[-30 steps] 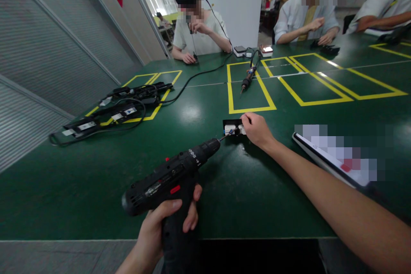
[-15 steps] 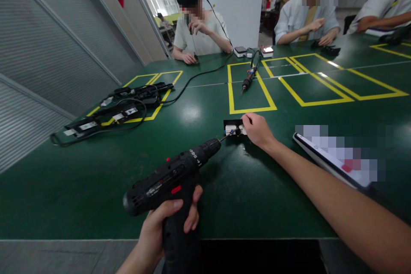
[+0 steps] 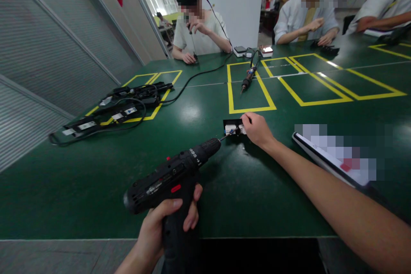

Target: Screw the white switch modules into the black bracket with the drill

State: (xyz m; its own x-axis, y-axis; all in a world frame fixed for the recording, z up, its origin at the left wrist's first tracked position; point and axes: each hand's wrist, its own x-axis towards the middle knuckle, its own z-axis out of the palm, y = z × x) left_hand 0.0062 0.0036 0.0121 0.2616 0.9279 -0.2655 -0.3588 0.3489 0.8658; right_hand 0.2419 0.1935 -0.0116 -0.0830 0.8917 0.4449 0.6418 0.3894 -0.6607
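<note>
My left hand (image 3: 170, 218) is wrapped round the handle of a black cordless drill (image 3: 173, 175) with red buttons. Its long thin bit points away to the right and meets a small black part with white labels (image 3: 230, 129) low over the green table. The exact contact point is too small to make out. My right hand (image 3: 258, 128) is closed on the right end of that labelled part, and its fingertips are mostly hidden behind the hand.
A phone-like device (image 3: 334, 158) lies right of my forearm. Black cabled devices (image 3: 128, 102) are piled at the left. A corded screwdriver (image 3: 248, 80) rests within yellow tape (image 3: 252, 110). Across the green table (image 3: 80, 188), a person (image 3: 201, 30) holds a tool; other people sit at the right.
</note>
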